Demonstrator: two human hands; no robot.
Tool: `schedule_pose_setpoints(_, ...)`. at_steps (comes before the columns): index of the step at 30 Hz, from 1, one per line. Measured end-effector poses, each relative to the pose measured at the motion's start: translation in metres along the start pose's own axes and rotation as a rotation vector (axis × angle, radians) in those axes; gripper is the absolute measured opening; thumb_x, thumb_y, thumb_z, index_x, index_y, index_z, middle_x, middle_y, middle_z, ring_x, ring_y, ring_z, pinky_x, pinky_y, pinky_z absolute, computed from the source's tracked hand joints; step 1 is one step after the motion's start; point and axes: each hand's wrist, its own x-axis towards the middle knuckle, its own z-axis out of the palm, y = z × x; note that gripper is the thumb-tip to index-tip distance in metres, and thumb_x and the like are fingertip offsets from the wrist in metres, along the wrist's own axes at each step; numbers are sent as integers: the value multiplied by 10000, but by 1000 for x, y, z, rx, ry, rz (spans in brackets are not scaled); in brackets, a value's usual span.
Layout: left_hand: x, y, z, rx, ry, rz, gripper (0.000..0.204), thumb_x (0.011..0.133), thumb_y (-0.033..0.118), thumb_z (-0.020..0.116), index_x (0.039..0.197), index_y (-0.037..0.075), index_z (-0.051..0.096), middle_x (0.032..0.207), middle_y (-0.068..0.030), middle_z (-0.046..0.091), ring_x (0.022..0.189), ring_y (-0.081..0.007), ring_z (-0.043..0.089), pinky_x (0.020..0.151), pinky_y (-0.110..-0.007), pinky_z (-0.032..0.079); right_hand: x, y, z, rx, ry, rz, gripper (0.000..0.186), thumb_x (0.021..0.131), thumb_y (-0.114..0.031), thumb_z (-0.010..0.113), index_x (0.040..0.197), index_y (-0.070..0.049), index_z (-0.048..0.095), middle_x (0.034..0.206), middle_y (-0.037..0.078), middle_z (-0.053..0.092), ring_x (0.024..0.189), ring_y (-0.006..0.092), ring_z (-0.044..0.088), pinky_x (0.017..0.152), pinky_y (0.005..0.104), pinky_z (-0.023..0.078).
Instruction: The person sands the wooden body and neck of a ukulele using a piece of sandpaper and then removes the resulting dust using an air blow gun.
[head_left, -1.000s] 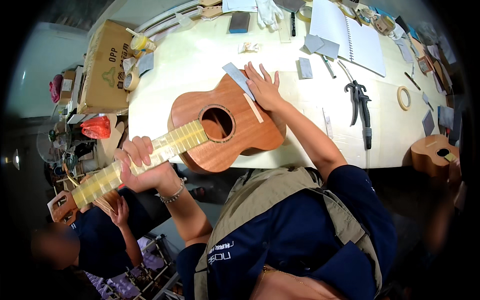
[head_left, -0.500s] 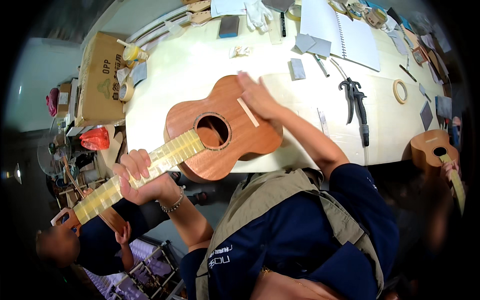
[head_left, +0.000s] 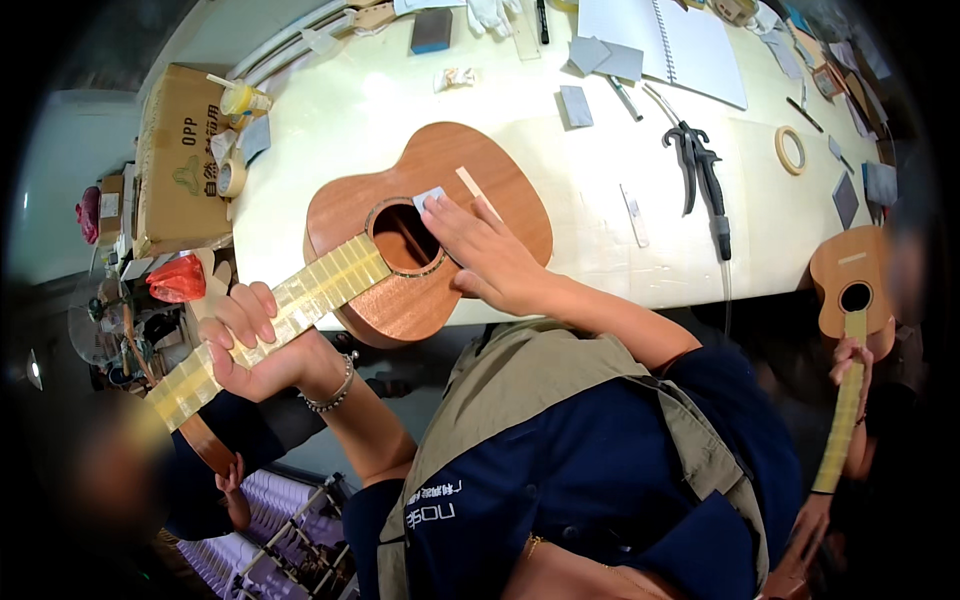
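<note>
A small brown ukulele [head_left: 480, 150] slants across the near edge of the table, soundhole up, its fretboard [head_left: 330, 283] covered in yellowish tape. My left hand [head_left: 245, 335] is closed around the neck, partway along it. Flat on the top beside the soundhole lies my right hand [head_left: 490, 250]. Its fingers press a small grey piece of sandpaper [head_left: 427, 198] against the wood at the soundhole's rim; most of the sheet is hidden under them. A pale bridge strip [head_left: 478, 192] shows just beyond my fingertips.
An air blow gun [head_left: 703, 180] with a hose lies right of the ukulele, near a masking tape roll [head_left: 790, 150]. Sandpaper sheets [head_left: 610, 57] and an open notebook [head_left: 680, 45] lie farther back. A cardboard box [head_left: 180, 170] stands left. Co-workers at both sides hold instruments, including another ukulele [head_left: 840, 260].
My right hand has moved from the far end of the ukulele's top toward the soundhole, and the grey sandpaper now shows under its fingers. My left hand keeps its hold on the neck.
</note>
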Motion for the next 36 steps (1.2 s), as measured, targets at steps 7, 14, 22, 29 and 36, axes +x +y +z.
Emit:
schedule_pose_setpoints(7, 1, 1, -2, -91, -97, -17, 153, 809, 241, 445, 699, 153, 384, 555, 39, 321, 440, -69, 302, 502, -230, 279, -38, 48, 9, -197, 98, 509, 704, 805, -142, 548, 1423, -48, 223, 1465, 154, 250, 1378, 313, 184, 1062, 581, 92)
schedule_pose_setpoints(14, 1, 7, -18, -43, -34, -27, 163, 807, 259, 443, 692, 164, 379, 556, 39, 317, 451, -71, 298, 519, -239, 288, -43, 19, 7, -179, -21, 415, 717, 804, -124, 553, 1427, -52, 206, 1473, 148, 230, 1386, 289, 165, 1093, 520, 108)
schedule_pose_setpoints(22, -1, 6, -1, -10, -12, -44, 184, 789, 273, 464, 682, 167, 359, 554, 40, 309, 440, -75, 304, 517, -241, 290, 17, -80, 28, -40, 162, 89, 793, 799, -293, 629, 1384, 59, 224, 1450, 237, 223, 1376, 341, 172, 1087, 518, 123)
schedule_pose_setpoints(29, -2, 3, -7, 9, 1, -22, 188, 789, 267, 459, 671, 168, 351, 539, 38, 300, 436, -82, 288, 509, -248, 294, 9, -87, 34, -96, 180, 76, 841, 785, -361, 624, 1398, 41, 212, 1448, 225, 240, 1379, 326, 178, 1096, 529, 87)
schedule_pose_setpoints(36, 28, -5, -53, -121, -7, -139, 193, 777, 217, 452, 641, 164, 326, 512, 33, 288, 427, -77, 271, 501, -245, 288, -60, 14, 3, -358, -51, -7, 800, 743, -296, 655, 1398, -26, 284, 1436, 147, 316, 1357, 272, 256, 1103, 483, 156)
